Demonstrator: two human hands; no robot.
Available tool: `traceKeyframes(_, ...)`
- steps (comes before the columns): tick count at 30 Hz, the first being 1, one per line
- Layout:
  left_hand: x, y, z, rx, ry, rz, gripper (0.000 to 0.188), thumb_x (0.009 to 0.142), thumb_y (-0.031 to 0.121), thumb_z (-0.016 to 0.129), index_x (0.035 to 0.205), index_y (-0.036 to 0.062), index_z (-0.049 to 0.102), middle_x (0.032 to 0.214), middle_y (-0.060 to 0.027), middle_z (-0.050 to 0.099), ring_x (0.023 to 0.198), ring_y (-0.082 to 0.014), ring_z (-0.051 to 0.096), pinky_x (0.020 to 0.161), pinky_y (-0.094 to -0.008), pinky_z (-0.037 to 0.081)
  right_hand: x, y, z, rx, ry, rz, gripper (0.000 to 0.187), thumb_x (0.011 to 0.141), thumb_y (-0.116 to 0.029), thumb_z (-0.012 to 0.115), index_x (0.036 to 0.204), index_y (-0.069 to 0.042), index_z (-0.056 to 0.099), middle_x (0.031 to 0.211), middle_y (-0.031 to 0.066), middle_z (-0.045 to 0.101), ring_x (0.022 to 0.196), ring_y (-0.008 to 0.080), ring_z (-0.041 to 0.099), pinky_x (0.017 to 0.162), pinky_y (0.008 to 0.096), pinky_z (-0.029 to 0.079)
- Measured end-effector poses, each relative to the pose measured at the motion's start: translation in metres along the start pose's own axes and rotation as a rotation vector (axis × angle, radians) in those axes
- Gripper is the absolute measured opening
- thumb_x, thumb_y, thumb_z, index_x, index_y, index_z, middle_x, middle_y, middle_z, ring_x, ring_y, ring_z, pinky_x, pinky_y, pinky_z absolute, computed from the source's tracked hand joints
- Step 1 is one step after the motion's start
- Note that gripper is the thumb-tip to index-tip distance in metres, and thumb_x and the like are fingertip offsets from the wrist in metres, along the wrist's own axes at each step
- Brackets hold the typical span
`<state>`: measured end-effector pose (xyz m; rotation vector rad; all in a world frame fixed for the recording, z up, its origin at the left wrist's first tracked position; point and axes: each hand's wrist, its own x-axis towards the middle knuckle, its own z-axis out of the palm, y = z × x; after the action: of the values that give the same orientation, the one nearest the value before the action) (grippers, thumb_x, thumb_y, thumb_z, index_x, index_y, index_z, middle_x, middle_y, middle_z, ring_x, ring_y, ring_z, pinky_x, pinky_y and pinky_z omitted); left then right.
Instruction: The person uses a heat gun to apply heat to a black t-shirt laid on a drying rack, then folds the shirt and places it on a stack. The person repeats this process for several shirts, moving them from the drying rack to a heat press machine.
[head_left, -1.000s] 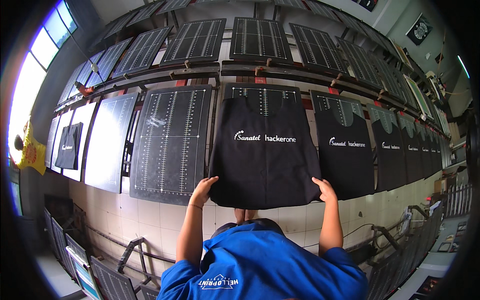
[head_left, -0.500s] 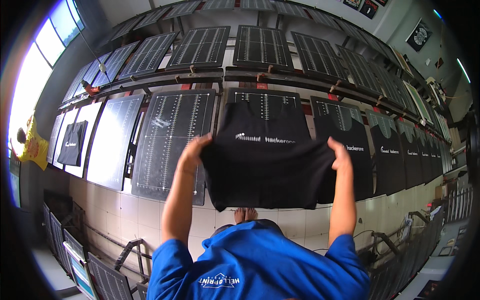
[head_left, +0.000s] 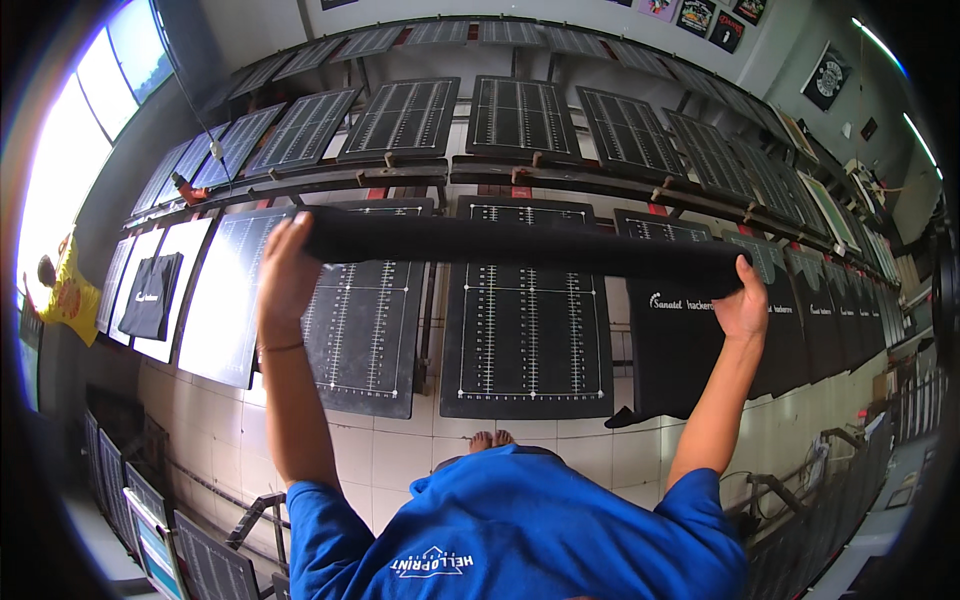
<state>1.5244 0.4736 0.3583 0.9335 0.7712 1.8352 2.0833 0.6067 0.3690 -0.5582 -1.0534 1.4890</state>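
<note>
A black cloth garment (head_left: pixel 520 247) is pulled taut into a long band between my raised hands. My left hand (head_left: pixel 288 275) grips its left end, and my right hand (head_left: pixel 742 300) holds the other end; fingers on both are partly hidden by the cloth. The band hangs above a dark printing board (head_left: pixel 530 340) with white ruler markings, now bare below the cloth. Another ruled board (head_left: pixel 365 330) lies to its left. Just right of centre, a black garment with white print (head_left: pixel 670 345) covers its board, close to my right hand.
More printed black garments (head_left: pixel 820 300) lie on boards further right. At the left, a folded black garment (head_left: pixel 150 300) rests on a pale board. Beyond a dark rail (head_left: pixel 340 172), more ruled boards stand in rows. A person in a yellow shirt (head_left: pixel 72 290) is at the far left.
Both hands have moved up and apart. The black garment has lifted off the middle board and is now a stretched band; its white print no longer shows.
</note>
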Motion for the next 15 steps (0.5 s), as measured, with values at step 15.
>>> traceKeyframes(15,0.034,0.019,-0.112,0.313,0.227,-0.108,0.024,0.093,0.016,0.062,0.113,0.0017,0.062,0.111,-0.0088,0.065,0.104,-0.0162,0.061,0.086,-0.0298,0.049,0.013,0.084,0.077,-0.037,0.092,0.219,0.016,0.089,-0.015,0.064,0.099,-0.002,0.067,0.096,0.0048,0.068,0.092,0.0135,0.062,0.085,0.0266,0.046)
